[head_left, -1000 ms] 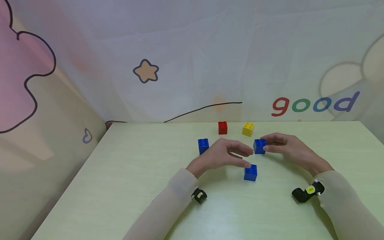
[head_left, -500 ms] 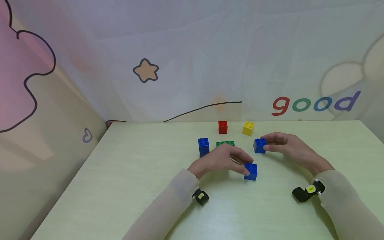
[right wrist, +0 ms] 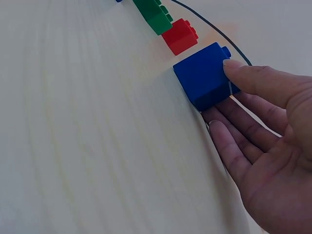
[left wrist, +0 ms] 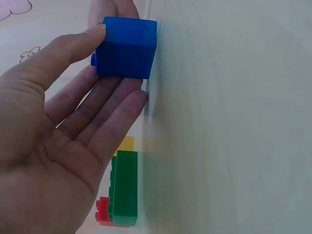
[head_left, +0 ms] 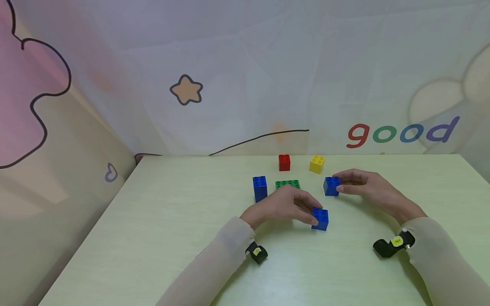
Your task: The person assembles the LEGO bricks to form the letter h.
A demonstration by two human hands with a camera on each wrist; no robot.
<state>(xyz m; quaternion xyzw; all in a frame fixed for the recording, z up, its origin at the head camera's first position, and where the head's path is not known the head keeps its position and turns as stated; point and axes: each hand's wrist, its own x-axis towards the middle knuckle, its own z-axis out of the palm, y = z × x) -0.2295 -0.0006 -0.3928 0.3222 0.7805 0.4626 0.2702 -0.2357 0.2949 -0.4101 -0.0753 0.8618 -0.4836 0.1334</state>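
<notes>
My left hand [head_left: 281,205] pinches a blue toy brick [head_left: 321,219] between thumb and fingers, low over the table. In the left wrist view, the thumb sits at the upper left edge of this blue brick [left wrist: 127,51], with the fingers behind and below it. Farther back and to the right, my right hand [head_left: 365,187] grips a second blue brick [head_left: 331,187] by its right side. The right wrist view has the thumb on the studded side of that brick [right wrist: 202,78] and the fingers underneath and behind. Both bricks are square, with studs on top.
A taller blue brick [head_left: 260,189] stands left of the left hand. Behind that hand lies a long green brick [head_left: 288,184], partly hidden. Red [head_left: 284,162] and yellow [head_left: 316,164] bricks sit near the back edge of the pale table [head_left: 172,238], before a printed wall cloth [head_left: 245,85].
My left hand has lowered onto the nearer blue brick and now pinches it, uncovering the green brick behind. The right hand keeps hold of its blue brick in about the same place.
</notes>
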